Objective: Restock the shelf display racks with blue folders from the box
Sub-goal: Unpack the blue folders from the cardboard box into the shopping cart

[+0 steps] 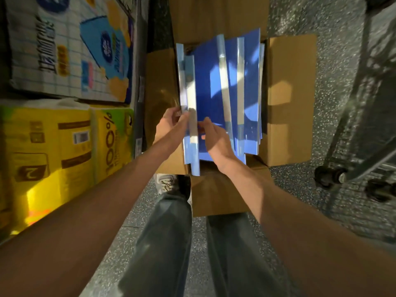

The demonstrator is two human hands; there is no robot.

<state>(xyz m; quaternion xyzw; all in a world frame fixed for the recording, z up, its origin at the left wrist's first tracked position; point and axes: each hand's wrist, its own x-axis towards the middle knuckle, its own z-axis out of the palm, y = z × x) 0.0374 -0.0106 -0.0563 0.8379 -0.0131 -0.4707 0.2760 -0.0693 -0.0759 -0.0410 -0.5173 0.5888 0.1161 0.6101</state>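
Head view: open box (291,93), folders (205,82) fanned inside

Box sits on the floor at centre frame, flaps spread so the stack is easy to reach. Folders lie loosely splayed in its mouth, none racked yet. Right hand (216,144) curls its fingers in among the near ends, apparently steadying the stack; left hand (171,123) pinches a pale spine at the left edge, probably to peel one free

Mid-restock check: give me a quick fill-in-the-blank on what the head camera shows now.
The fanned blue folders are over an open ___ box.
The left hand and the right hand both grip the ___.
The shelf packs nearest the person are ___.
The cart wheel is on the person's ___ side.
Missing: cardboard, folders, yellow, right.
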